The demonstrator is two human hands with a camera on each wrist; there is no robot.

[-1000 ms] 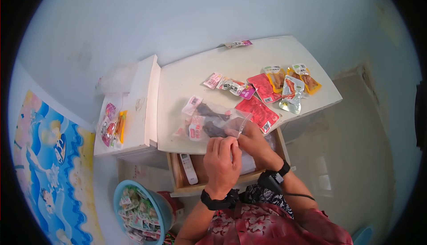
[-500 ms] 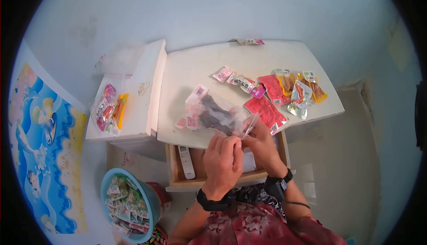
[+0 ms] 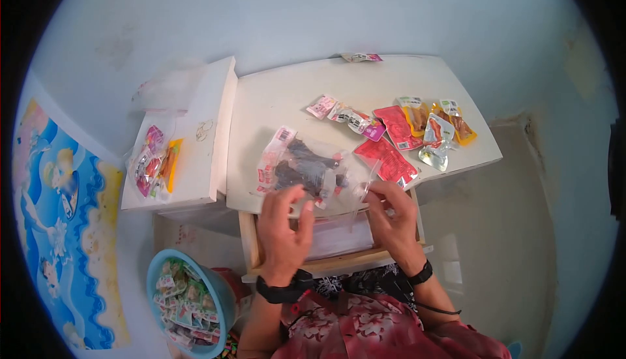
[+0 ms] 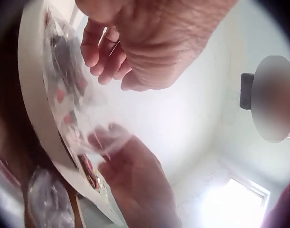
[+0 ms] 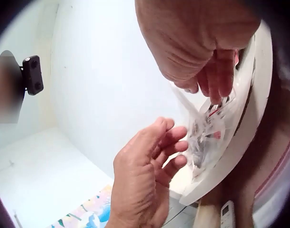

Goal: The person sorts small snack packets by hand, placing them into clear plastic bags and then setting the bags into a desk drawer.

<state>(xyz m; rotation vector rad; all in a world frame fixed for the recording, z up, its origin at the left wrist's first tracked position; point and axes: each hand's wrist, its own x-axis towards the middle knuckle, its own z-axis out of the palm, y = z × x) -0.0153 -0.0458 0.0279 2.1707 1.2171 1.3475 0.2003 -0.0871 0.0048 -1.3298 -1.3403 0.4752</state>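
Observation:
A clear plastic bag (image 3: 306, 166) with dark-coloured food packs and white-and-pink labels inside lies near the front edge of the white tabletop (image 3: 274, 104). My right hand (image 3: 395, 221) pinches the bag's open end at its right side, thumb against fingertips. Close by the bag's near left side is my left hand (image 3: 285, 236), its fingers apart and loosely bent, holding nothing. In the right wrist view the left hand (image 5: 144, 173) shows the same spread between thumb and fingers. The transparent film (image 4: 107, 140) stretches up to the right hand's fingers in the left wrist view.
Red packets (image 3: 386, 160), yellow packets (image 3: 460, 124) and a silver packet (image 3: 435, 144) lie at the tabletop's right. Below is a pulled-out drawer (image 3: 365, 261) with a remote control (image 5: 227, 216). Another filled bag (image 3: 156, 163) sits on the left cabinet; a blue bucket (image 3: 225, 294) holds several packs.
My left hand has let go of the bag's mouth and moved left and down. The right hand still holds the bag, which now lies flatter on the tabletop.

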